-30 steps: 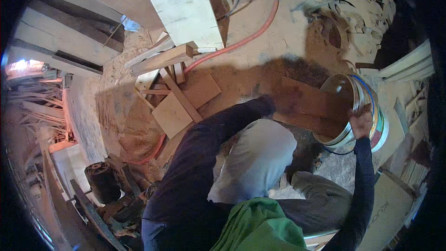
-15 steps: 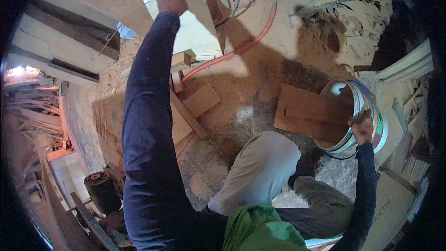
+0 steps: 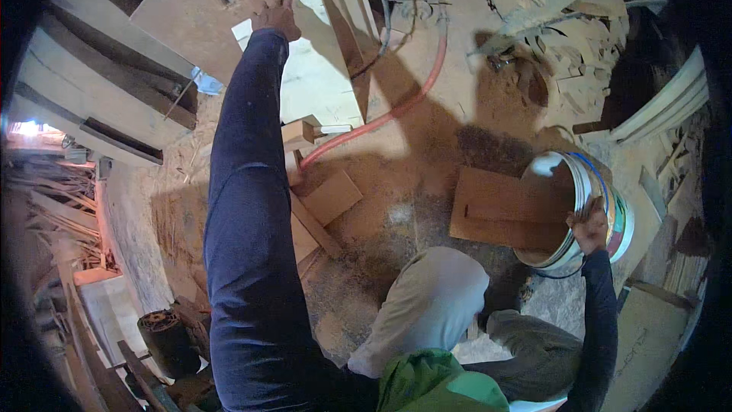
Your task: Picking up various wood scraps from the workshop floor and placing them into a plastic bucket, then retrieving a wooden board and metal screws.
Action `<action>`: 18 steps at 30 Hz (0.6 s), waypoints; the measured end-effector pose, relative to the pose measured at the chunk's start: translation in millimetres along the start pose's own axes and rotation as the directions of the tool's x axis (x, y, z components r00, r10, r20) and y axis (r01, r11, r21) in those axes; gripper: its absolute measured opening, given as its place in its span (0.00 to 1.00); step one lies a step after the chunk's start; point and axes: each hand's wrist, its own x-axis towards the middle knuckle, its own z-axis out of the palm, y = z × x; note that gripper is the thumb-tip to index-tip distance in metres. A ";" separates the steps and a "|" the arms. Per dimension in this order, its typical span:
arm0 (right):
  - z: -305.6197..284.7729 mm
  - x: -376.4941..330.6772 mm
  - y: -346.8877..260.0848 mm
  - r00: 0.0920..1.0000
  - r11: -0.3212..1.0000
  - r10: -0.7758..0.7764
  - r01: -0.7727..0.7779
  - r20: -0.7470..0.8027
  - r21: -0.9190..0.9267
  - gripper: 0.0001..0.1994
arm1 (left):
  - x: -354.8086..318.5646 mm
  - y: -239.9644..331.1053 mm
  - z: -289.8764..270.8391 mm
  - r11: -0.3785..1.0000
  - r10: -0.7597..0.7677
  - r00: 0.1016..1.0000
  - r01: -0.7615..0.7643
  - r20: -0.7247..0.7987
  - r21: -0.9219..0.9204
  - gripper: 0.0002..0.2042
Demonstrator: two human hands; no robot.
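Observation:
My left hand [image 3: 276, 19] reaches far forward to the top edge of a pale board [image 3: 319, 69], its bent fingers hooked over that edge. Under and beyond that board lies a larger brown sheet [image 3: 191, 11] with a small slot. On the right, my right hand [image 3: 589, 229] is closed at the rim of a white bucket [image 3: 560, 162], which tilts with its mouth toward the left. A flat brown board [image 3: 488, 210] with a short slot reaches into the bucket's mouth. What lies deeper in the bucket is hidden.
A red hose [image 3: 412, 103] curves over the dusty floor. Wood offcuts [image 3: 332, 197] lie beside my left forearm. Broken wood scraps [image 3: 579, 61] cover the far right. Long planks [image 3: 91, 99] are stacked on the left, with a dark roll [image 3: 166, 343] nearer me.
My left hand has slid further over the pale board, toward its far edge. My right hand stays at the bucket's rim. The whole view has shifted, and the scene sits lower.

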 end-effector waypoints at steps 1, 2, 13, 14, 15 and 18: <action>8.9 1.2 0.1 0.993 1.000 -0.017 0.018 -0.120 0.008 0.11 | -2.6 -2.3 -2.0 1.000 0.014 0.999 -0.014 0.034 0.005 0.32; 22.0 -4.7 0.5 0.967 0.999 -0.033 0.038 -0.254 0.015 0.11 | -7.8 -1.1 -15.4 0.999 0.050 0.999 -0.050 -0.003 -0.010 0.32; 29.4 10.1 7.7 0.915 0.858 -0.279 0.100 -0.293 -0.505 0.11 | -43.5 -91.7 -41.0 0.541 0.559 0.816 -0.225 0.147 -0.810 0.19; 15.9 2.6 5.7 0.909 0.951 -0.207 0.101 -0.362 -0.292 0.11 | -51.0 -68.9 -65.9 0.626 0.526 0.837 -0.260 0.152 -0.735 0.15; 9.2 -0.6 4.4 0.909 0.993 -0.118 0.101 -0.399 -0.065 0.10 | -61.8 -60.6 -82.3 0.710 0.479 0.864 -0.278 0.155 -0.646 0.12; 41.9 12.5 1.6 0.898 0.998 -0.068 0.065 -0.434 -0.023 0.10 | -90.8 -84.2 -94.2 0.617 0.391 0.916 -0.335 -0.092 -0.712 0.12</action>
